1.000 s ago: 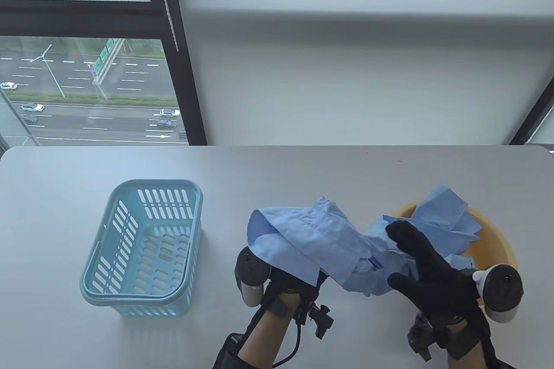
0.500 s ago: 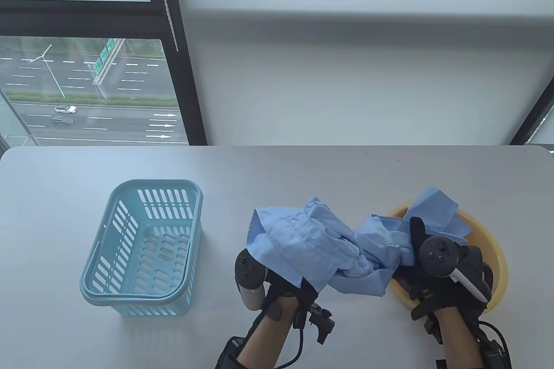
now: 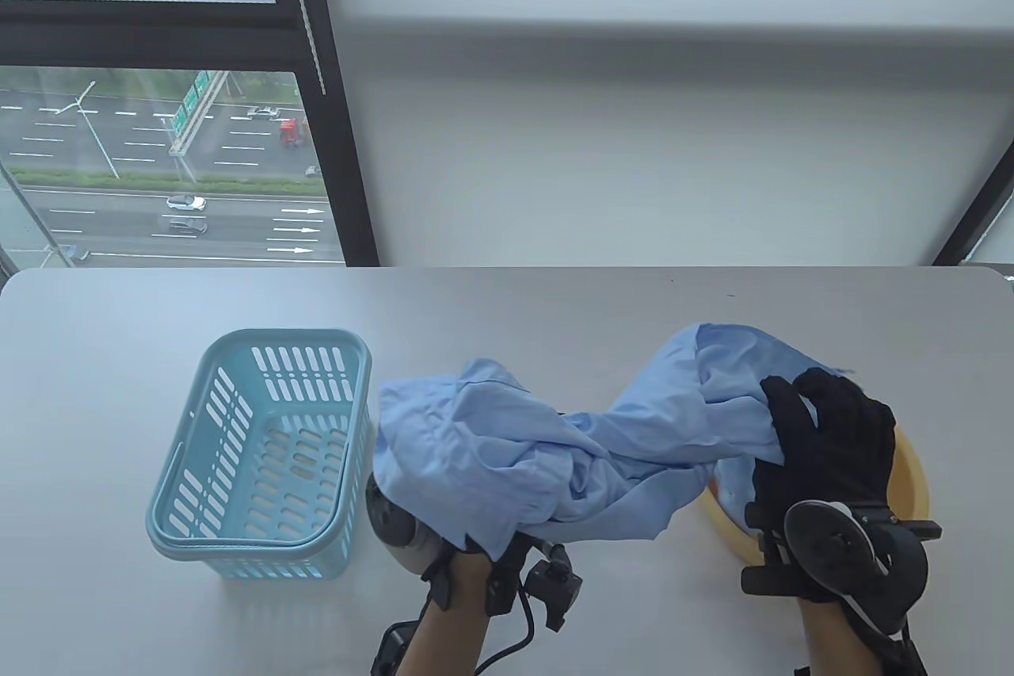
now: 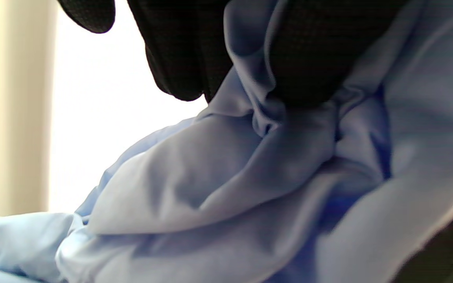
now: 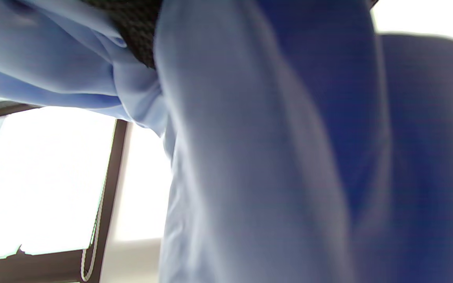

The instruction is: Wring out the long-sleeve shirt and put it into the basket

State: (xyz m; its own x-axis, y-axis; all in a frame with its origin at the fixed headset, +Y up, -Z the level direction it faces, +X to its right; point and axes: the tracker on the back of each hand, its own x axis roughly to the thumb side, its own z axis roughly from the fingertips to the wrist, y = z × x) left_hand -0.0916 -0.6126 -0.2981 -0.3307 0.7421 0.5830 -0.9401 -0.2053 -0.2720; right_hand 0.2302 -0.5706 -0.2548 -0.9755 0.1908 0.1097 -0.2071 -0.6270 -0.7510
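A light blue long-sleeve shirt (image 3: 570, 446) stretches in a twisted band between both hands, above the table. My left hand (image 3: 467, 549) is mostly hidden under the shirt's left end; in the left wrist view its gloved fingers (image 4: 301, 59) are curled into the blue shirt fabric (image 4: 218, 184). My right hand (image 3: 824, 438) grips the shirt's right end over the yellow basin (image 3: 911, 470). Blue shirt cloth (image 5: 273, 157) fills the right wrist view. The light blue slotted basket (image 3: 261, 454) stands at the left, with nothing in it.
The yellow basin sits at the right near the table's front edge, partly covered by the shirt and my right hand. Grey tabletop (image 3: 507, 311) spreads behind. A window (image 3: 158, 89) and a wall lie beyond the far edge.
The shirt has been pulled out longer and twisted between the hands. My left hand moved toward the basket; my right hand rolled over so its knuckles face up and lifted the shirt's end out of the basin.
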